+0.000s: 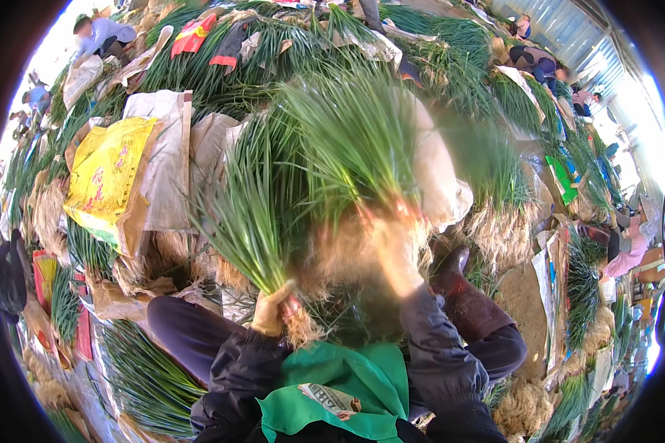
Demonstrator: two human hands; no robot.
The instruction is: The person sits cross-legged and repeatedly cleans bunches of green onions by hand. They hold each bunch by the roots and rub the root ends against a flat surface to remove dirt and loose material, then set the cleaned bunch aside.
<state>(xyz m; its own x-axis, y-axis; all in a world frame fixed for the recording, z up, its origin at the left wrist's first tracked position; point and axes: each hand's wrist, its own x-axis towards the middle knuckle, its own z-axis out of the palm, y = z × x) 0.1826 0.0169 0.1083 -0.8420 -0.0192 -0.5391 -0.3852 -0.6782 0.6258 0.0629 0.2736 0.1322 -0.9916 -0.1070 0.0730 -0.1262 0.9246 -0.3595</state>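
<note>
My left hand [271, 315], in a tan glove, grips a small bunch of green onion plants [260, 243] low on the stems. Its pinkish stem bases and pale roots [302, 326] stick out below the hand. My right hand [396, 255], gloved and blurred by motion, closes on the reddish lower stems of a larger bunch of green onion plants [360, 144]. The exact places of its fingers are hidden by blur and roots. That bunch's leaves fan away from me over a pile. Tangled roots [338, 249] lie between my hands. A green apron [343, 371] covers my lap.
A yellow printed sack [111, 177] and white woven sacks [163, 166] lie over bundles at left. A rolled pale sack [435, 166] lies right of the larger bunch. My dark boot [465, 304] is at right. More rooted bundles [504, 221] surround me; several people work farther off.
</note>
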